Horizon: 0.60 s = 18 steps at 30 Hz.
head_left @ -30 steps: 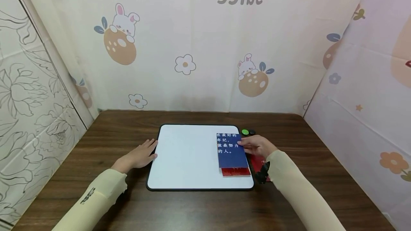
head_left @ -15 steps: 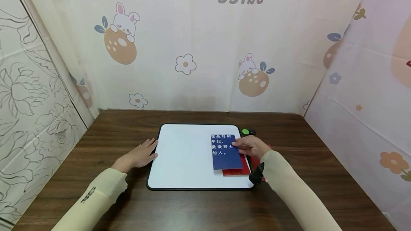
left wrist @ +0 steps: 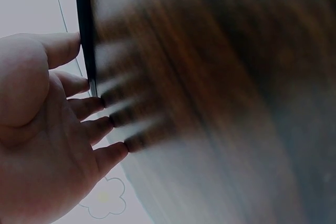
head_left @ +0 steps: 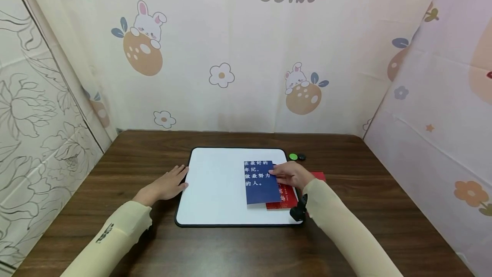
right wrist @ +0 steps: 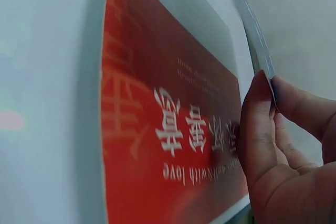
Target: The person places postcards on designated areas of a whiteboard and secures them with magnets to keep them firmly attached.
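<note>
A blue card [head_left: 259,191] with white Chinese writing is pinched at its right edge between the thumb and fingers of my right hand [head_left: 293,176]. It is held above the white board [head_left: 215,206], and the right wrist view shows the card's thin edge [right wrist: 257,40] raised. Below it a red card [head_left: 283,198] with white writing lies on the board's right side, partly covered by the blue card and my hand. My left hand [head_left: 165,186] lies beside the board, its spread fingertips touching the black rim on the left.
Another red card [head_left: 320,176] sits just right of the board, mostly hidden under my right wrist. A green round button-like piece [head_left: 293,157] and a black one [head_left: 302,157] are by the board's far right corner. A printed curtain [head_left: 246,110] rises behind the wooden table [head_left: 230,251].
My right hand has carried the blue card leftward over the board, uncovering more of the red card beneath and the one beside the board. My left hand has stayed put.
</note>
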{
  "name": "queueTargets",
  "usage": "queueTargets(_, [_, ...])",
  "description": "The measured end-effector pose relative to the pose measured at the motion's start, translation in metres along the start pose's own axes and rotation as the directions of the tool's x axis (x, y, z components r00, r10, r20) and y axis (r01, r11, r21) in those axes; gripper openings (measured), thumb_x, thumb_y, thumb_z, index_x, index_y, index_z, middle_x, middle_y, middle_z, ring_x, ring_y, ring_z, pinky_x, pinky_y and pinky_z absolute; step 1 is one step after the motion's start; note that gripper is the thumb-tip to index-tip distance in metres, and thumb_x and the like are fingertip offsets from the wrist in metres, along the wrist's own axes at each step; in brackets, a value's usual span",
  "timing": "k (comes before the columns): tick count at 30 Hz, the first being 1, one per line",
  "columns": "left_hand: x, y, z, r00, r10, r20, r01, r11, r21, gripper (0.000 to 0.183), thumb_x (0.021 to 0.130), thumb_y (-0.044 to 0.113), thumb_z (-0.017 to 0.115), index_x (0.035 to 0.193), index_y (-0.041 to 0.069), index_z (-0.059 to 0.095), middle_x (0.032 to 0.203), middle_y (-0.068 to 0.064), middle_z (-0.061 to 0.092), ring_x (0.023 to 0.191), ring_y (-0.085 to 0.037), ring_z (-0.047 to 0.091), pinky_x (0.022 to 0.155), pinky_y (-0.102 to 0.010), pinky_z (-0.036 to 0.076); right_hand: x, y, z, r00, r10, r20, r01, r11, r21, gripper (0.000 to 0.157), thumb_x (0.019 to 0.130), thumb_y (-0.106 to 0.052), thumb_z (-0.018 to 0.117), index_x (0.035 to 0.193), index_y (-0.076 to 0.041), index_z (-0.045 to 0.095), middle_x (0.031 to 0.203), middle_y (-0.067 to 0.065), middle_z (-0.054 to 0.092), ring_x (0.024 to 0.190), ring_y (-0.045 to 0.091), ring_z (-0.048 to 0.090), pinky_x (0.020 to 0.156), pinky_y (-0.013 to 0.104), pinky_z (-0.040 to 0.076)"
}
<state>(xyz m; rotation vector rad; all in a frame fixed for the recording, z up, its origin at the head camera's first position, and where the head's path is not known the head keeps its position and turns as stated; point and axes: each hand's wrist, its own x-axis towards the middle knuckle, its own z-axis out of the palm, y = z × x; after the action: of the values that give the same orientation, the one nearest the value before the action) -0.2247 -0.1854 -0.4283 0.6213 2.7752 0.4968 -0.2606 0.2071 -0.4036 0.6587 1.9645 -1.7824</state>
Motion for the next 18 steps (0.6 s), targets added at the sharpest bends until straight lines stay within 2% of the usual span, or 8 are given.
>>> queueTargets(10, [0.000,-0.002,0.002,1.000,-0.002,-0.005,0.002,1.000,0.004,0.058,0.102,0.021,0.045,0.147,-0.008,0.024,0.151,-0.032,0.018,0.139,-0.047,0.013,0.108,-0.061,0.017,0.000,0.000,0.019,1.000,-0.001,0.004,0.001,1.000,-0.018,0.047,0.085,-0.001,0.070,0.130,0.003,0.055,0.121,0.022,0.058,0.095,0.027,0.064,0.081,0.032,0.054])
queueTargets(18, [-0.001,-0.001,0.002,1.000,-0.007,-0.006,0.007,1.000,-0.002,0.058,0.101,0.021,0.045,0.146,-0.009,0.024,0.150,-0.032,0.019,0.139,-0.048,0.014,0.108,-0.061,0.018,0.001,-0.001,0.031,1.000,-0.006,-0.001,0.006,0.999,-0.046,0.042,0.085,-0.001,0.070,0.126,0.003,0.059,0.115,0.021,0.062,0.098,0.027,0.063,0.078,0.031,0.055])
